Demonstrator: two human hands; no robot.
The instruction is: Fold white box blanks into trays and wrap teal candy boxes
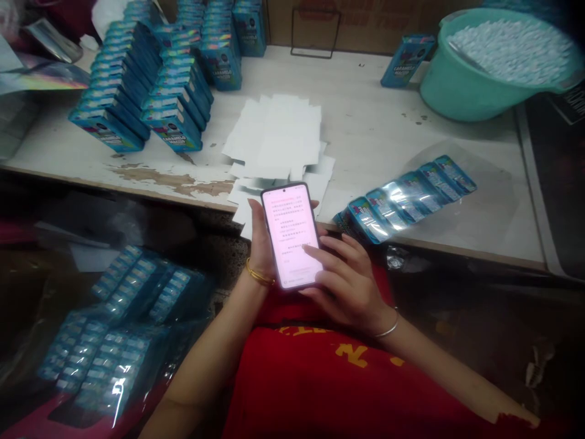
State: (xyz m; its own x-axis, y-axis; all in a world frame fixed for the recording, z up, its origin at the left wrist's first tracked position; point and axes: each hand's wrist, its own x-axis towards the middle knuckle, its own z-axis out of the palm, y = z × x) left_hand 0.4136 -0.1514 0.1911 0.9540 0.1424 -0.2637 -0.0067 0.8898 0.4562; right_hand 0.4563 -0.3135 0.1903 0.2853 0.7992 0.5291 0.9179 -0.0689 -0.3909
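Observation:
A smartphone (292, 238) with a lit, text-filled screen is held upright in front of my body. My left hand (261, 241) is wrapped round its left side and back, the thumb along the edge. My right hand (347, 277) hovers over the lower right of the screen with its fingers spread; the index fingertip is at the glass, though I cannot tell if it touches. Beyond the phone lies a pile of white card pieces (283, 131). To the right, several blue boxes in clear film (411, 198) lie in a row at the table's front edge.
Rows of blue candy boxes (176, 125) stand at the left of the worn white table (356, 122). A green tub (475, 91) of small pale pieces and a single blue box (406, 61) are at the back right. Wrapped box packs (114, 360) fill a pink crate below left.

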